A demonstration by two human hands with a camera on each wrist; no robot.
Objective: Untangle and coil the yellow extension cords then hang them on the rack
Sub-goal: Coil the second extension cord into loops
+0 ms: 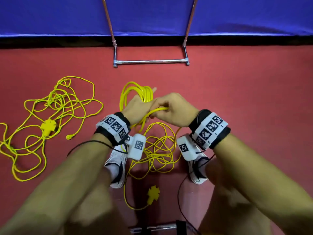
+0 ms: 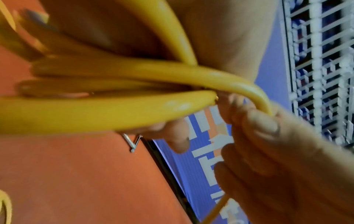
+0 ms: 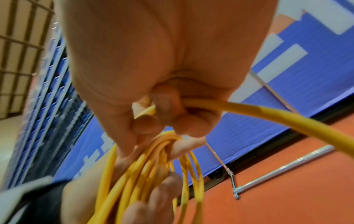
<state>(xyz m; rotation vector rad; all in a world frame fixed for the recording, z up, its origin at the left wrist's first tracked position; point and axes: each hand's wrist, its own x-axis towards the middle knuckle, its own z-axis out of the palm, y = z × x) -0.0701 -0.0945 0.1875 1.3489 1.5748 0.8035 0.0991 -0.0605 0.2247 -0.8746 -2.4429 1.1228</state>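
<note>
Your left hand (image 1: 137, 107) clamps the finished loops (image 1: 135, 92) at frame centre so they can't spring apart, while your right hand (image 1: 171, 110) pinches the next strand (image 1: 158, 109) to feed it in, second cord (image 1: 47, 116) tangled at left, rack (image 1: 150, 61) waiting above.

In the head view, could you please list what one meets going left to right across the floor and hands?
Tangled cord → its yellow socket block → left hand gripping the coil → right hand pinching a cord strand.
</note>
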